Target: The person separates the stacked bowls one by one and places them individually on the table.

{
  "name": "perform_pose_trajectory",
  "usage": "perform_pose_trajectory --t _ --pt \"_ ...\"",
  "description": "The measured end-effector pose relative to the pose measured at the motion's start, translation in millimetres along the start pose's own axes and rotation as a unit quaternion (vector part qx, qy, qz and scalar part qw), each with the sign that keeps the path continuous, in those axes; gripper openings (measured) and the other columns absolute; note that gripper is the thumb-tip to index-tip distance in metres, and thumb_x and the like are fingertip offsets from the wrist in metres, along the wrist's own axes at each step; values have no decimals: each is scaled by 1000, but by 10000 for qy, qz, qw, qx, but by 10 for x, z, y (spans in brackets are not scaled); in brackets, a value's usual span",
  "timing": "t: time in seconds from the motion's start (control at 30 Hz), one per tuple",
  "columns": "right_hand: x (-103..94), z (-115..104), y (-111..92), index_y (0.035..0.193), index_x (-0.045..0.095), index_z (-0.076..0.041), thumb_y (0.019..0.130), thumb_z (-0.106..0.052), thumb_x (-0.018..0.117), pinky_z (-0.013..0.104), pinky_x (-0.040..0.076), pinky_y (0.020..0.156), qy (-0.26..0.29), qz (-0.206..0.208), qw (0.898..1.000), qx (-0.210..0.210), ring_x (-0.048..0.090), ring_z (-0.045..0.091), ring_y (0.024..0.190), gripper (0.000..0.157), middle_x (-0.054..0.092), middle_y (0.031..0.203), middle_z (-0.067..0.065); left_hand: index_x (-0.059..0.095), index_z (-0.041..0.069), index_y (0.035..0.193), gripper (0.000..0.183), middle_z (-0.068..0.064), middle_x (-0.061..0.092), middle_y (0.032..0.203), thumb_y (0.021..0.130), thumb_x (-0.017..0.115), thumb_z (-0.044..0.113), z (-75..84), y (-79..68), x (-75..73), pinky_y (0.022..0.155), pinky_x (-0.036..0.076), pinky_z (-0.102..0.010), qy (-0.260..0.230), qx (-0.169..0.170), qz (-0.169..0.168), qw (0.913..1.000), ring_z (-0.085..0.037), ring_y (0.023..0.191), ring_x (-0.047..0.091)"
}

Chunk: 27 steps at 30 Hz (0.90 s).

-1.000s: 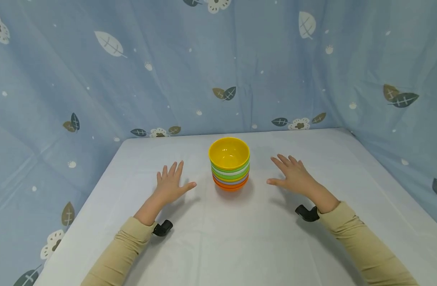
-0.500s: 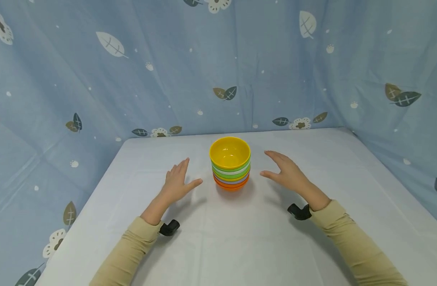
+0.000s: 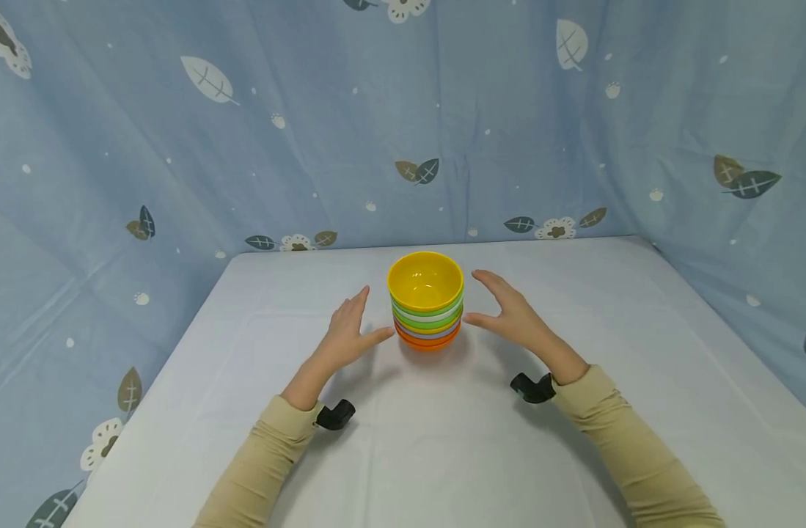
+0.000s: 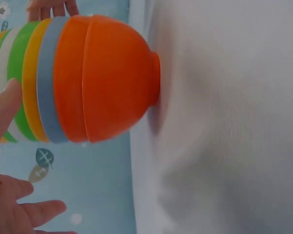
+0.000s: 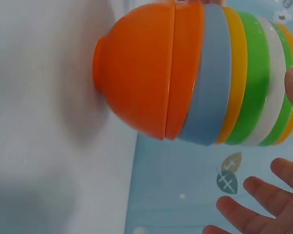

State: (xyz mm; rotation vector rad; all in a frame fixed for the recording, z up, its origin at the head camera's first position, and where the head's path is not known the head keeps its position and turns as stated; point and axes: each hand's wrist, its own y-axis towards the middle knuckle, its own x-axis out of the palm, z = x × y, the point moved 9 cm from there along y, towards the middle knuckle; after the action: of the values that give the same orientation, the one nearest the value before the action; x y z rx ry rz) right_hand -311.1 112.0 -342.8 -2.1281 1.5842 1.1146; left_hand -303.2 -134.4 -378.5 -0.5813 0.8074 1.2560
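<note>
A stack of nested bowls (image 3: 426, 323) stands upright on the white table, a yellow bowl (image 3: 425, 282) on top and orange ones at the bottom. Green, white, yellow and grey-blue rims show between them, clearest in the left wrist view on the stack's side (image 4: 107, 78). My left hand (image 3: 346, 339) is at the stack's left, thumb tip right by its side and fingers extended. On the other side my right hand (image 3: 515, 315) has its thumb and fingers spread toward the stack, close to it. In the right wrist view its fingers (image 5: 263, 195) are apart and straight.
The white cloth-covered table (image 3: 416, 440) reaches back to a blue patterned curtain (image 3: 350, 132), which also hangs along both sides. Black wrist cameras (image 3: 335, 415) sit under both forearms, at the beige cuffs.
Both hands have moved inward from the two sides, closing on the stack, and have turned their palms more toward it. The bowls have stayed in place.
</note>
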Motion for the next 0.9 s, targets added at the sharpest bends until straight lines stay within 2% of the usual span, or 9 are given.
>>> perform_pose_trajectory --t 0.23,0.47,0.6,0.77,0.9 --pt "98 -91 82 143 27 -8 78 -35 71 56 31 101 346 31 9993 -141 33 35 129 83 27 147 14 8 14 148 98 -13 18 151 79 59 59 139 47 47 109 13 -54 -58 208 43 9998 -37 138 12" --pt "168 -159 160 145 20 -6 79 -35 71 55 29 103 688 -10 9976 -124 34 34 129 89 25 149 14 11 8 147 99 -15 22 150 78 62 55 270 89 67 108 22 -51 -251 561 206 9979 -32 136 22" --pt "189 -206 194 146 16 -5 79 -32 71 52 28 105 771 33 9968 -217 30 33 132 90 23 149 15 11 9 148 98 -13 24 149 78 63 55 341 108 93 108 23 -49 -337 822 308 9956 -30 136 24" --pt "229 -259 235 147 14 -8 78 -39 71 56 21 106 806 40 9965 -238 18 34 137 94 15 152 15 14 15 147 94 -7 28 148 78 66 51 379 144 150 108 24 -49 -887 1015 294 9904 -24 135 26" --pt "252 -305 269 147 14 -8 75 -46 71 58 18 107 947 85 9953 -174 14 33 138 100 10 153 13 12 18 147 95 -6 27 148 77 67 50 337 160 190 107 25 -50 -1174 821 194 9895 -23 135 26"
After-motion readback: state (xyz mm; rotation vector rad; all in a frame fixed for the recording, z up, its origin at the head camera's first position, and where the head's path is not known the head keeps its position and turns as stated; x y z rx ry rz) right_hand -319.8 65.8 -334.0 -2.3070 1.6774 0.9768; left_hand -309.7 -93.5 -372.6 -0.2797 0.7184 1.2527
